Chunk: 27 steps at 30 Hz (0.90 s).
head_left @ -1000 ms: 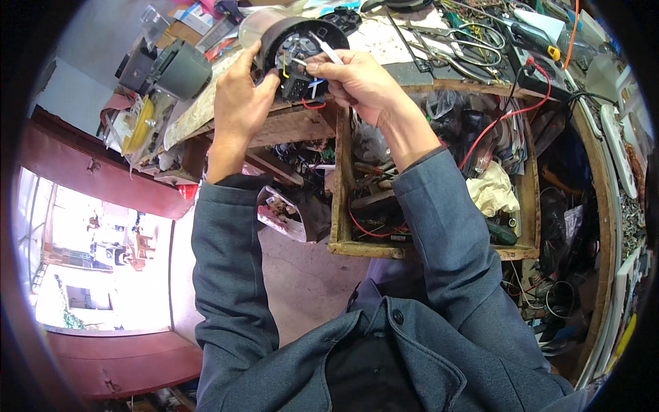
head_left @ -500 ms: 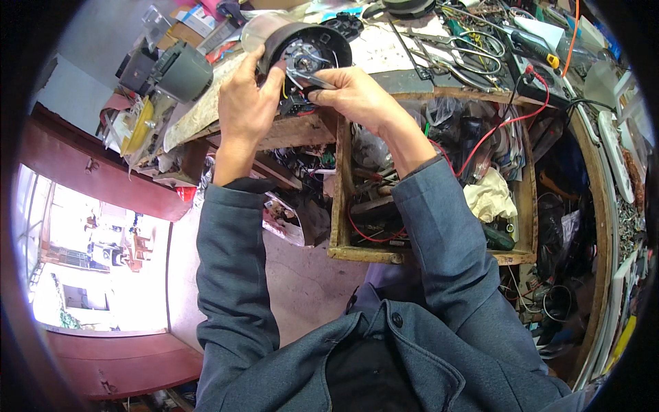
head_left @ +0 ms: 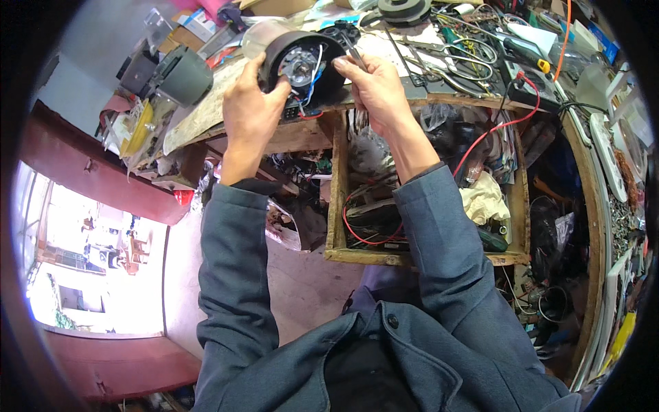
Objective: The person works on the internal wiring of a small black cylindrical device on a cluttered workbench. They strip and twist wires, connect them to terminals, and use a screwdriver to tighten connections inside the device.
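The black round shell [head_left: 292, 42] is in front of you, tipped on its side at the near edge of the bench [head_left: 302, 135], with its open end toward you. Inside it sits a round metal part [head_left: 298, 67]. A white wire [head_left: 318, 65] and a blue wire [head_left: 310, 90] poke out in front, and a red wire [head_left: 312, 115] hangs at the bottom. A clear cup [head_left: 263, 36] is joined to the shell's back.

Your left hand [head_left: 252, 103] grips the shell's left side, thumb by the rim. Your right hand [head_left: 376, 86] pinches a thin dark tool [head_left: 357, 58] just beside the shell's right side. You can't tell where its tip ends.

A black part [head_left: 341, 31] lies behind the shell. Farther left is a dark gray tub [head_left: 184, 75]. Metal tools [head_left: 473, 63] lie to the right. Below your right hand, an open wooden drawer [head_left: 371, 257] holds a crumpled cream cloth or paper [head_left: 485, 199].
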Tool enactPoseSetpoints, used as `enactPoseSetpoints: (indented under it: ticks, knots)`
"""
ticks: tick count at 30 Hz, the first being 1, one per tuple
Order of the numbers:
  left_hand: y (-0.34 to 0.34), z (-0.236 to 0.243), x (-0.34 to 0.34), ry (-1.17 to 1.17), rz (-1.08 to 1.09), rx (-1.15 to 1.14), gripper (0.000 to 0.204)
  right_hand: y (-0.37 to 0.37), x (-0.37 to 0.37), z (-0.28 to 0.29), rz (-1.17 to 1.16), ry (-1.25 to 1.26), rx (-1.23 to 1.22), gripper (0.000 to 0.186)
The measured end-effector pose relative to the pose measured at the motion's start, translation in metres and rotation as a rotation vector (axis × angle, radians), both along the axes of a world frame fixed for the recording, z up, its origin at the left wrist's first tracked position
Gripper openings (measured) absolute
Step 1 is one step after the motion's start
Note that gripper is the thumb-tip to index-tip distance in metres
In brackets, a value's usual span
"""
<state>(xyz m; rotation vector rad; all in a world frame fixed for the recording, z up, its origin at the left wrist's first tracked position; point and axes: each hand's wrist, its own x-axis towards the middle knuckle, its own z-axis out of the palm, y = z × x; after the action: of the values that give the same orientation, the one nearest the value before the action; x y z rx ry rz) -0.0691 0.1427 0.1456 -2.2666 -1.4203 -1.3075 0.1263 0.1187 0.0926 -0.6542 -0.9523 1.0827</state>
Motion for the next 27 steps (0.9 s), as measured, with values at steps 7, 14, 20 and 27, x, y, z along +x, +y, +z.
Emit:
enactPoseSetpoints:
  ticks: [7, 14, 20, 27]
  knots:
    - [0.001, -0.002, -0.005, -0.036, -0.026, -0.003, 0.053, -0.004, -0.024, 0.001, 0.330, 0.230, -0.136, 0.027]
    - [0.000, 0.000, 0.000, 0.000, -0.004, -0.042, 0.054, -0.006, -0.023, -0.001, 0.453, 0.341, -0.129, 0.021]
    - [-0.001, -0.002, -0.004, 0.055, 0.026, 0.032, 0.056, -0.009, -0.006, -0.001, 0.428, 0.119, -0.183, 0.015]
    - [-0.001, -0.001, 0.000, 0.045, 0.036, -0.010, 0.056, -0.004, 0.009, -0.008, 0.464, 0.098, -0.217, 0.012]
